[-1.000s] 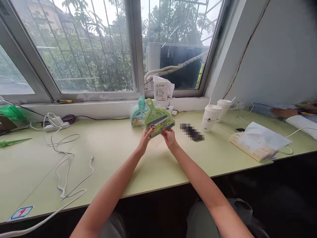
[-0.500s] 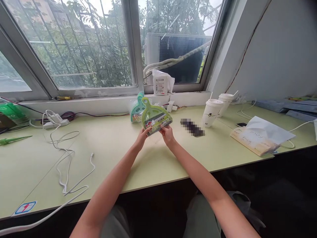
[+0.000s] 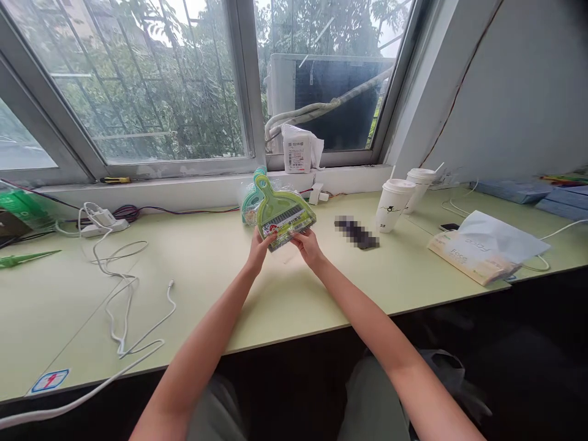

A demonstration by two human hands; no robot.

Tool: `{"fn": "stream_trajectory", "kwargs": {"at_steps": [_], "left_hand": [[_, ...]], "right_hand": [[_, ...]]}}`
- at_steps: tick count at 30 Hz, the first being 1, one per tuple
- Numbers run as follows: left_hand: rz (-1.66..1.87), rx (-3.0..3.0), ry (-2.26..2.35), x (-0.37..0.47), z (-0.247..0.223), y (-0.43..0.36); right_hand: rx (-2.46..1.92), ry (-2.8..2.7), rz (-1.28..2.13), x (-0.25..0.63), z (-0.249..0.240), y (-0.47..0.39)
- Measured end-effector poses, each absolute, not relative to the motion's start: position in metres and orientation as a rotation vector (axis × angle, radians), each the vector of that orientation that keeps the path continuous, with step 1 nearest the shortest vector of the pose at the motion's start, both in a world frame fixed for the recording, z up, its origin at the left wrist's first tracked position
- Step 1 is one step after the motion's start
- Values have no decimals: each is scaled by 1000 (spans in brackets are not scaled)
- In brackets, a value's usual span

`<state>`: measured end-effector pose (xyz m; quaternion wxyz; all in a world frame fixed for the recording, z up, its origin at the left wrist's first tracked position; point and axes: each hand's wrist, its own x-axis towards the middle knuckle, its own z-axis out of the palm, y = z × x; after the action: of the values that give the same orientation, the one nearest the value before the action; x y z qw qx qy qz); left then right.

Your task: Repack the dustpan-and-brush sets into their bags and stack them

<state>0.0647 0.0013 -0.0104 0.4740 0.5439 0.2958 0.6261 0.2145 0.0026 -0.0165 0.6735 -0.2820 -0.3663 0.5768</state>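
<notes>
A green dustpan and brush set (image 3: 285, 211) in clear plastic wrap, with a printed label across it, is held tilted up above the table. My left hand (image 3: 261, 246) grips its lower left corner, thumb on the front. At the lower edge, right of the middle, my right hand (image 3: 307, 244) pinches the wrapped set, also with the thumb in front. The fingers behind it are hidden. Just behind stands a teal dustpan set (image 3: 250, 201) in plastic, partly covered by the green one.
Two white paper cups with straws (image 3: 395, 205) stand to the right, near a blurred dark object (image 3: 357, 233) and a tissue pack (image 3: 482, 248). White cables (image 3: 124, 306) and a power strip (image 3: 105, 228) lie on the left. A white package (image 3: 297, 150) sits on the windowsill.
The green dustpan set has shifted slightly left and tilted a little, its handle now covering more of the teal set. Both hands keep their hold, moving with it.
</notes>
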Motion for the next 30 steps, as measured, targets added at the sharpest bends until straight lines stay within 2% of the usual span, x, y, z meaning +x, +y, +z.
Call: {"fn": "stream_trajectory", "kwargs": {"at_steps": [13,23,30], "left_hand": [[1502,1304,685,60,-18,9],[1378,1226,747,65,3,-15],[1371,1225,745,62,1,-13]], "right_hand": [[-626,-804,1322,213,-18,4],[-624,-887,1400,222,-12,5],[-635,-825,1361,218,-18,6]]}}
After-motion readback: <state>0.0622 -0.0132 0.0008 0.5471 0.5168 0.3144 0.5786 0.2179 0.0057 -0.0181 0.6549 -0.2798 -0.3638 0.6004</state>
